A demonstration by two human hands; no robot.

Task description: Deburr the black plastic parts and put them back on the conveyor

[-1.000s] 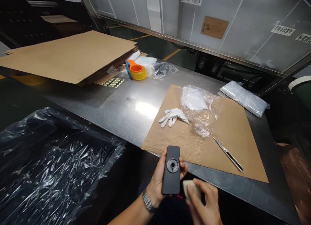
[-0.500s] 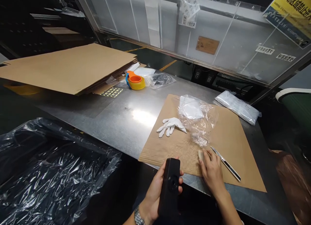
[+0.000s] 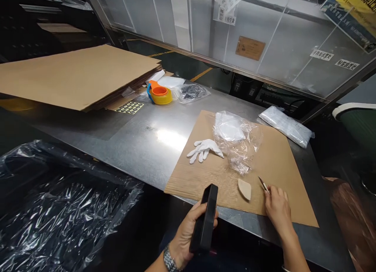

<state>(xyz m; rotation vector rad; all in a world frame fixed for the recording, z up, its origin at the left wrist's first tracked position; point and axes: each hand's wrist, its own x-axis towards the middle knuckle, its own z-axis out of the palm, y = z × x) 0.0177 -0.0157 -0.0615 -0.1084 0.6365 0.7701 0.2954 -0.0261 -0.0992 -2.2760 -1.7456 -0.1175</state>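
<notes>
Black device (image 3: 205,220): a flat, oblong black unit gripped in the left hand (image 3: 188,234), below and in front of the table edge. It is turned edge-on to the camera, so its face is not shown; the tilt likely suits inspection of one side.

Left hand: fingers curled around the lower half of the black device, thumb along the near side. A metal watch (image 3: 169,260) sits on the wrist.

Right hand (image 3: 278,209): resting on the cardboard sheet (image 3: 282,166), fingers bent over the near end of the metal tweezers (image 3: 263,184). Whether the tweezers are pinched or only covered cannot be told.

Beige pad (image 3: 244,188): a small wedge-shaped piece lying flat on the cardboard sheet, just left of the right hand, between the two hands, not touched.

Cardboard sheet: spread under the right hand, probably as a protective work surface over the steel table (image 3: 141,138).

Clear plastic bag (image 3: 236,138): crumpled and open, beyond the right hand, on the sheet.

White glove (image 3: 205,148): lying flat beyond the left hand, just beside the bag.

Sealed white bag (image 3: 286,126): far beyond the right hand, on the table's far edge.

Tape dispenser (image 3: 160,94): orange and yellow, well apart from both hands, far left, beside the stack of flat cardboard (image 3: 76,74) and a sheet of round black stickers (image 3: 129,107).

Lined bin (image 3: 64,209): black plastic liner, left of the left hand, below table level.
</notes>
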